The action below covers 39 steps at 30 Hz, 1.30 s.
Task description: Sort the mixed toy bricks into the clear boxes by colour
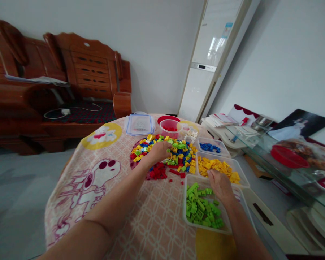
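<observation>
A mixed pile of coloured toy bricks (178,153) lies on the round table's patterned cloth (103,180). My left hand (159,151) rests on the pile's middle, fingers curled down into the bricks; what they grip is hidden. My right hand (219,186) hovers over the clear tub of green bricks (200,211), by the edge of the tub of yellow bricks (219,167), fingers bent downward. A tub of blue bricks (209,147) stands further back. A red bowl (170,126) with red bricks sits behind the pile. Loose red bricks (158,173) lie near my left wrist.
Clear lids (139,124) are stacked at the table's far side. A wooden sofa (56,83) stands at the left, a tall white air conditioner (208,61) behind. At the right, a glass table (287,155) holds a red dish and papers.
</observation>
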Each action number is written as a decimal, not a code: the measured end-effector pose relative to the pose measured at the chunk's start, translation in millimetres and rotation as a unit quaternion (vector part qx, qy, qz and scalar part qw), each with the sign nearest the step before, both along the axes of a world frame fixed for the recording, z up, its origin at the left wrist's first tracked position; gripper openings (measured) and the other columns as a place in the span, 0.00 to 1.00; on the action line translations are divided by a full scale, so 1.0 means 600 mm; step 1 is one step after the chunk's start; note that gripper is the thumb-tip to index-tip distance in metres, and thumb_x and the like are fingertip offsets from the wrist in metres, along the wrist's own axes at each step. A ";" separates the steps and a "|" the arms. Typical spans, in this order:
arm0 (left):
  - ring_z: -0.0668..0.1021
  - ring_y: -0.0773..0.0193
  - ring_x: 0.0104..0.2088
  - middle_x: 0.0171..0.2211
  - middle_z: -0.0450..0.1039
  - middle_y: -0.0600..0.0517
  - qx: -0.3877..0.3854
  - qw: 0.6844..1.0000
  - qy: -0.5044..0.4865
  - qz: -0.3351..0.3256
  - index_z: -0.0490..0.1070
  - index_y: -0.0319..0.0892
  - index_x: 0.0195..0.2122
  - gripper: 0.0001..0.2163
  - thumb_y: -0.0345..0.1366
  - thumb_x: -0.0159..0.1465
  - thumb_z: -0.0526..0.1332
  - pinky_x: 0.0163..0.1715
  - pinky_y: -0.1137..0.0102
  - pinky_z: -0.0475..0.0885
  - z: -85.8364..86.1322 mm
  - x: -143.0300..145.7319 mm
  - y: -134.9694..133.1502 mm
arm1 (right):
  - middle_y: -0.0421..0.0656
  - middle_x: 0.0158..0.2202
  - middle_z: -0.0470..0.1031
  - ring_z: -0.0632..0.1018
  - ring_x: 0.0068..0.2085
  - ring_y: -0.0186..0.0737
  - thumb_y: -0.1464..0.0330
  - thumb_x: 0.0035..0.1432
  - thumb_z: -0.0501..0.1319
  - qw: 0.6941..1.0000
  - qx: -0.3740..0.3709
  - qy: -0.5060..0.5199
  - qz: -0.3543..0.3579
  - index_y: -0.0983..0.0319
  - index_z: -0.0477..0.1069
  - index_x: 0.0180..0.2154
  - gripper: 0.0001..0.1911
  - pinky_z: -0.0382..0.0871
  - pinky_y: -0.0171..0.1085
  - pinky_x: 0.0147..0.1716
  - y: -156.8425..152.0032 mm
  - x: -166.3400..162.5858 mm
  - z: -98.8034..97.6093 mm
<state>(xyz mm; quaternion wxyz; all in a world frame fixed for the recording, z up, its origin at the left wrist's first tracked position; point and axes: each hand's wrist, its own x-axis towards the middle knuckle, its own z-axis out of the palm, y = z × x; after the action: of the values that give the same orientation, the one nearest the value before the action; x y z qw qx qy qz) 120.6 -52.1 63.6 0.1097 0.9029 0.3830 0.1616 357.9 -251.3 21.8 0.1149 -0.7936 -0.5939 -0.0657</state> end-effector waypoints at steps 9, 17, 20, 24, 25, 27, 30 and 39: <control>0.77 0.56 0.47 0.44 0.77 0.47 0.027 0.997 0.070 -0.021 0.75 0.41 0.41 0.13 0.28 0.54 0.64 0.45 0.68 0.71 -0.012 -0.003 -0.003 | 0.46 0.29 0.77 0.75 0.31 0.38 0.66 0.70 0.47 1.000 -0.002 -0.004 0.003 0.62 0.72 0.31 0.20 0.56 0.36 0.33 0.000 0.002 -0.001; 0.78 0.57 0.40 0.36 0.77 0.48 0.002 0.998 0.061 0.003 0.75 0.41 0.35 0.07 0.30 0.54 0.63 0.39 0.70 0.70 -0.012 -0.002 0.000 | 0.46 0.29 0.77 0.75 0.30 0.38 0.66 0.69 0.47 1.000 0.009 0.001 0.003 0.61 0.72 0.30 0.20 0.56 0.36 0.32 0.000 0.000 -0.001; 0.78 0.57 0.40 0.36 0.77 0.48 -0.001 0.997 0.074 0.010 0.75 0.41 0.35 0.07 0.31 0.55 0.63 0.38 0.69 0.70 -0.011 -0.001 -0.002 | 0.46 0.29 0.77 0.75 0.31 0.38 0.66 0.69 0.47 1.000 0.005 -0.001 0.002 0.62 0.72 0.31 0.19 0.56 0.36 0.32 0.000 0.001 -0.002; 0.79 0.56 0.40 0.35 0.77 0.47 0.006 0.995 0.094 0.018 0.75 0.41 0.36 0.07 0.29 0.56 0.61 0.37 0.68 0.69 -0.002 0.001 -0.013 | 0.46 0.28 0.77 0.75 0.30 0.38 0.66 0.69 0.48 1.000 0.005 -0.006 0.002 0.62 0.72 0.31 0.19 0.55 0.36 0.32 0.001 0.003 -0.004; 0.79 0.56 0.40 0.35 0.77 0.47 0.006 0.995 0.095 0.019 0.75 0.41 0.36 0.07 0.28 0.56 0.60 0.37 0.68 0.69 0.000 0.001 -0.015 | 0.46 0.28 0.77 0.74 0.30 0.38 0.66 0.69 0.48 1.000 0.007 -0.005 0.003 0.62 0.72 0.31 0.19 0.55 0.36 0.32 0.001 0.003 -0.004; 0.79 0.56 0.39 0.35 0.77 0.47 0.000 0.995 0.093 0.021 0.75 0.41 0.36 0.07 0.29 0.56 0.61 0.36 0.69 0.69 0.002 0.001 -0.017 | 0.45 0.28 0.77 0.74 0.30 0.38 0.66 0.69 0.47 1.000 0.011 -0.002 0.006 0.62 0.72 0.30 0.19 0.56 0.36 0.32 0.000 0.003 -0.004; 0.79 0.57 0.38 0.34 0.78 0.48 -0.011 0.997 0.069 0.016 0.76 0.41 0.34 0.06 0.30 0.54 0.63 0.35 0.70 0.69 -0.001 -0.002 -0.009 | 0.45 0.28 0.77 0.74 0.30 0.38 0.66 0.69 0.47 1.000 0.014 -0.001 0.007 0.62 0.72 0.30 0.20 0.56 0.36 0.32 0.000 0.004 -0.004; 0.79 0.63 0.31 0.31 0.80 0.51 -0.098 0.989 -0.101 -0.033 0.80 0.39 0.37 0.10 0.34 0.55 0.64 0.34 0.72 0.71 0.008 -0.008 0.008 | 0.46 0.29 0.77 0.75 0.30 0.38 0.67 0.69 0.48 1.000 0.016 0.004 0.006 0.61 0.72 0.30 0.19 0.56 0.36 0.33 0.000 0.000 -0.002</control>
<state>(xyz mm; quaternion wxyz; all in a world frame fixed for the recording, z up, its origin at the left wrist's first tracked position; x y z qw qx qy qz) 116.0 -47.6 68.3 0.2409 0.8789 0.3539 0.2105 358.2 -251.5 20.5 0.1303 -0.7883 -0.5970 -0.0717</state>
